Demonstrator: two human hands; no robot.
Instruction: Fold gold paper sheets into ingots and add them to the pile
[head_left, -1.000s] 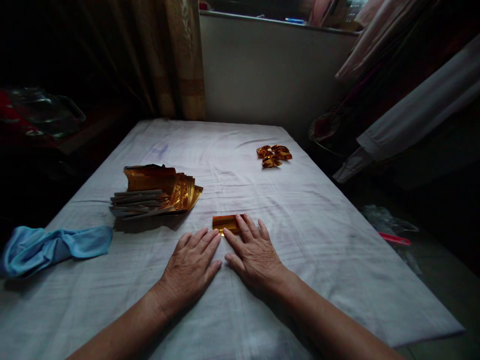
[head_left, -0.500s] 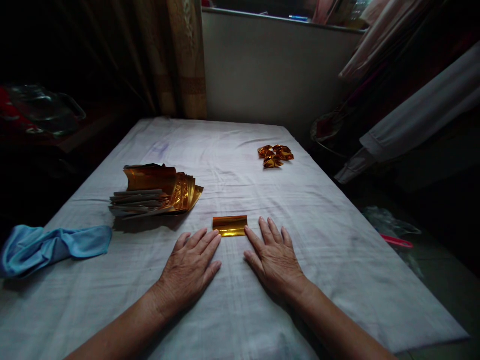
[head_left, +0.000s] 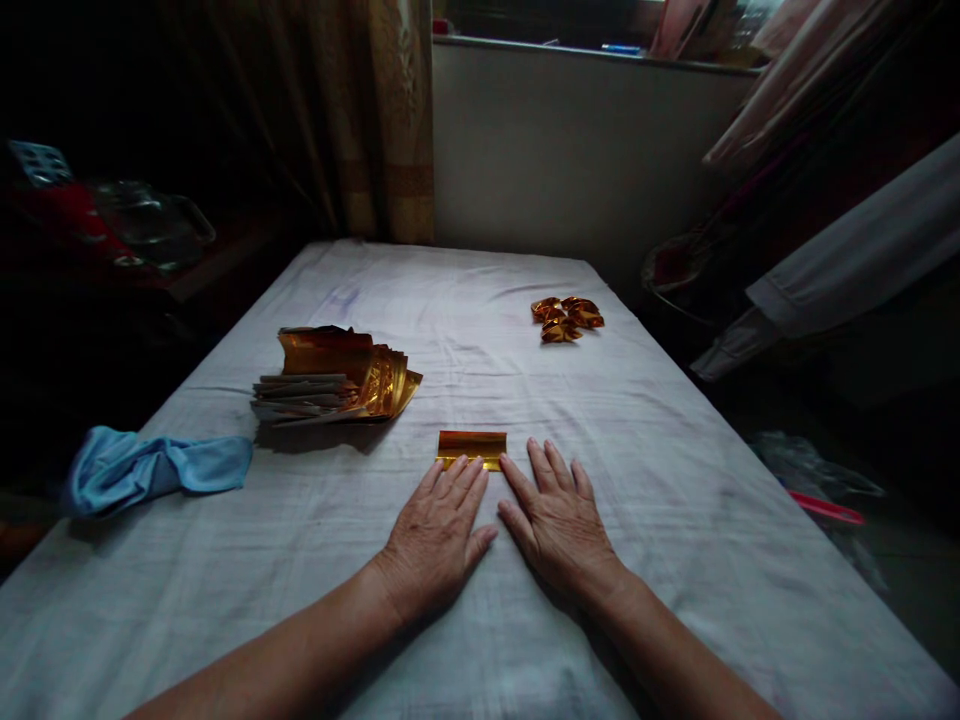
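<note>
Presses folded rectangular gold-foil strip (head_left: 472,448) under close-set fingers (head_left: 459,478) of left hand (head_left: 439,535), right hand (head_left: 559,520) slightly spread beside, few finished crumpled gold-foil shapes (head_left: 568,317) apart, thick stack of gold-foil sheets (head_left: 337,375) untouched.

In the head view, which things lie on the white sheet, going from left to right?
The blue cloth, stack of gold papers, single folded gold paper, small heap of folded gold pieces.
</note>
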